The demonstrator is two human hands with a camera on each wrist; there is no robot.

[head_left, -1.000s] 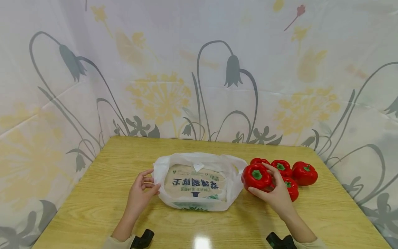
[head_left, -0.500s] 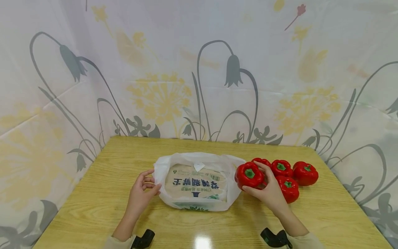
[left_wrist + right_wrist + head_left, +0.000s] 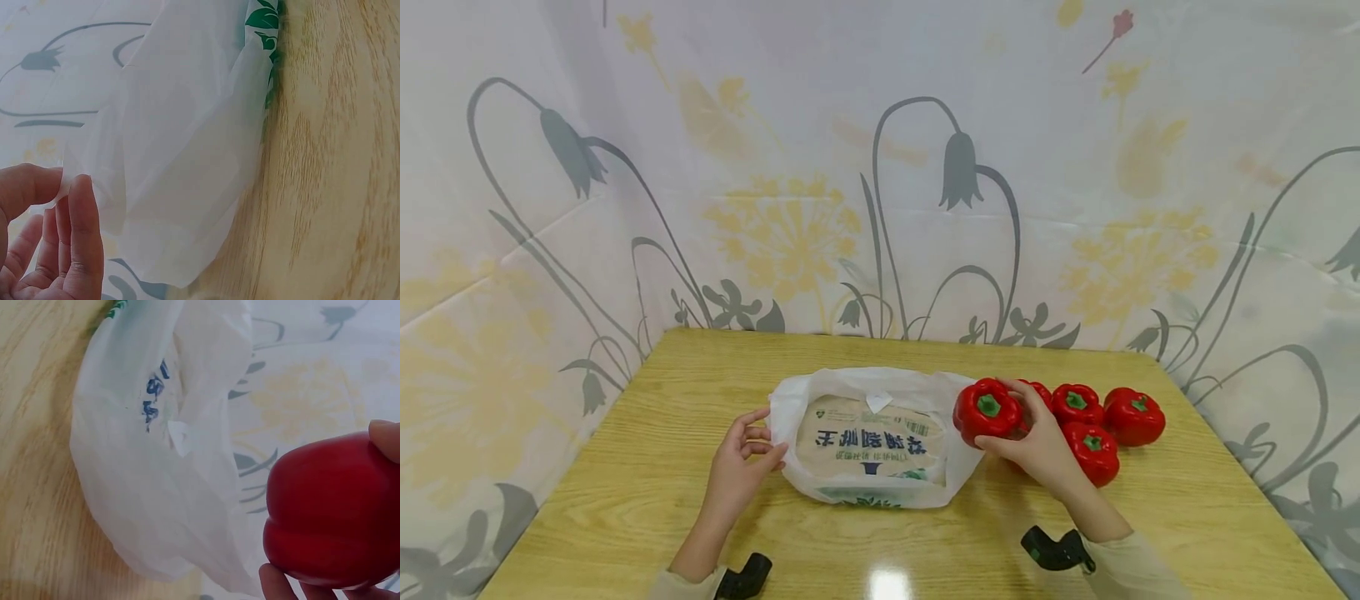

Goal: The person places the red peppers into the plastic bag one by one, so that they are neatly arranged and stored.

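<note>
A white plastic bag [image 3: 782,417] stands on the table with its mouth spread. Inside lies a beige package with dark blue print [image 3: 850,421]. My left hand [image 3: 741,467] pinches the bag's left rim between thumb and index finger, as the left wrist view shows. My right hand [image 3: 1039,446] grips a red bell pepper [image 3: 985,410] with a green stem. In the head view this pepper overlaps the bag's right rim; in the right wrist view the pepper [image 3: 331,512] appears beside the bag wall [image 3: 144,487], with a gap between them.
Several more red bell peppers [image 3: 1135,417] sit in a cluster right of the bag, one partly behind my right hand. The wooden table [image 3: 685,392] ends at a flower-patterned curtain [image 3: 820,275] behind and at both sides.
My right hand has carried the pepper leftward, away from the cluster and to the bag's right rim. The left hand and the bag have stayed in place.
</note>
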